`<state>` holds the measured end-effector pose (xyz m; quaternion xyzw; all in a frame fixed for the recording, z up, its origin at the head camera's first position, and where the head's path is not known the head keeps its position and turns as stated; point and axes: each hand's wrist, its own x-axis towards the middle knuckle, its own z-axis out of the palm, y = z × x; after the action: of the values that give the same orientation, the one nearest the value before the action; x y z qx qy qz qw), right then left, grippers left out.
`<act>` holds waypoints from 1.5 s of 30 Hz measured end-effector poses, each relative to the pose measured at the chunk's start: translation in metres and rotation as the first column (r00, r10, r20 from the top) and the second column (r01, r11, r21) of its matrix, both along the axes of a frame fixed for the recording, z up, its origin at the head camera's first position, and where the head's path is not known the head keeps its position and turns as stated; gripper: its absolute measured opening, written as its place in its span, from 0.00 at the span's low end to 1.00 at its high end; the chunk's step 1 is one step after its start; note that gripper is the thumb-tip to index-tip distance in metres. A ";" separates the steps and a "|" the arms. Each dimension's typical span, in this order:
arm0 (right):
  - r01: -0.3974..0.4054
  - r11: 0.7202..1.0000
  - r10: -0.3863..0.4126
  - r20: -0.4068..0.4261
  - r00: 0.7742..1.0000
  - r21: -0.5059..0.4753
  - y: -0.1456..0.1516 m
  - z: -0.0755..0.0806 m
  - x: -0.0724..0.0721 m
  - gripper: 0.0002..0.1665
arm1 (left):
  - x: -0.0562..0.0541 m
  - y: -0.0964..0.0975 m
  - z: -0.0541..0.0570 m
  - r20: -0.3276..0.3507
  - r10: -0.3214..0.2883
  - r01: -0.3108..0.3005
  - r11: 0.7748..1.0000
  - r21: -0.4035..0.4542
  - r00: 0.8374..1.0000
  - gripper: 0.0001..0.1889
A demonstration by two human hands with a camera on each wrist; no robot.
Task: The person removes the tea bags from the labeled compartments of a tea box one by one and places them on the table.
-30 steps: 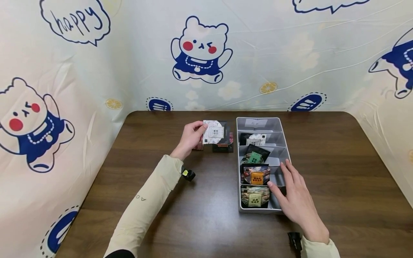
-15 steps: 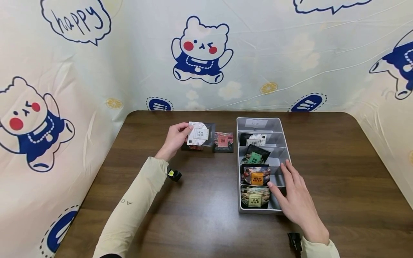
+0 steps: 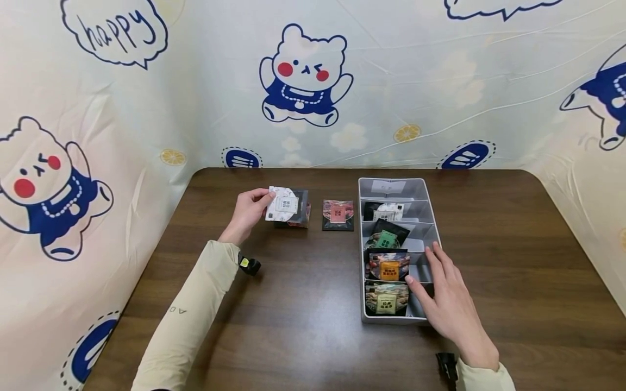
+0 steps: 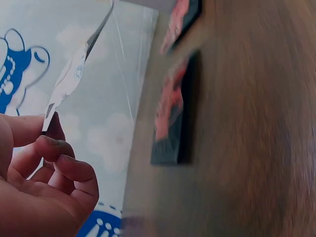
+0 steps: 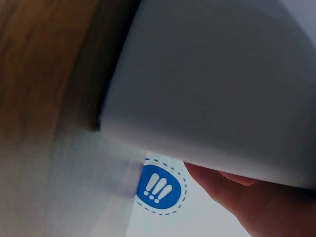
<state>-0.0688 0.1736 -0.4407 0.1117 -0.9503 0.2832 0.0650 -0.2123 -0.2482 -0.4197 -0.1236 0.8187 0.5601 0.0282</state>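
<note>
My left hand (image 3: 246, 213) pinches the edge of a flat white-and-black sachet (image 3: 283, 204), held above the left of the table; the left wrist view shows this sachet (image 4: 69, 76) edge-on between thumb and fingers. Beneath it lies a dark sachet with red print (image 3: 297, 223), mostly covered. A second red-labelled sachet (image 3: 338, 215) lies flat to the right. My right hand (image 3: 452, 304) rests with extended fingers on the right rim of a grey divided box (image 3: 399, 321). In the right wrist view, the box wall (image 5: 207, 89) hides most of that hand.
The box's compartments hold a white-labelled sachet (image 3: 388, 210), a green-labelled one (image 3: 386, 238), an orange-labelled one (image 3: 389, 268) and a pale-green-labelled one (image 3: 386, 303). A paper label (image 3: 388, 187) is at the box's far end. A printed curtain (image 3: 381, 108) hangs behind the wooden table (image 3: 313, 336).
My left hand has carried the white-and-black sachet leftward, from over the right red-labelled sachet to over the left one, uncovering the right one. My right hand and the box have stayed put.
</note>
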 end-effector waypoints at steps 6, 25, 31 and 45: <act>-0.001 1.000 0.001 0.001 1.000 -0.002 0.000 0.001 -0.001 0.42 | -0.004 -0.019 -0.011 0.013 0.049 -0.049 0.999 -0.009 0.999 0.21; -0.001 1.000 0.001 0.006 1.000 -0.005 0.000 0.000 -0.001 0.42 | -0.001 -0.059 -0.031 0.056 0.167 -0.162 0.983 -0.084 0.984 0.22; -0.002 1.000 0.002 0.000 1.000 -0.011 0.000 0.000 0.000 0.42 | 0.001 -0.066 -0.032 0.059 0.174 -0.168 0.981 -0.097 0.983 0.23; 0.002 1.000 -0.002 0.003 1.000 -0.018 0.000 0.001 0.000 0.42 | 0.002 -0.071 -0.033 0.102 0.159 -0.132 0.964 -0.232 0.982 0.21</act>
<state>-0.0686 0.1732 -0.4400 0.1096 -0.9479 0.2919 0.0650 -0.2101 -0.3194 -0.4523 -0.2195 0.8622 0.4560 0.0219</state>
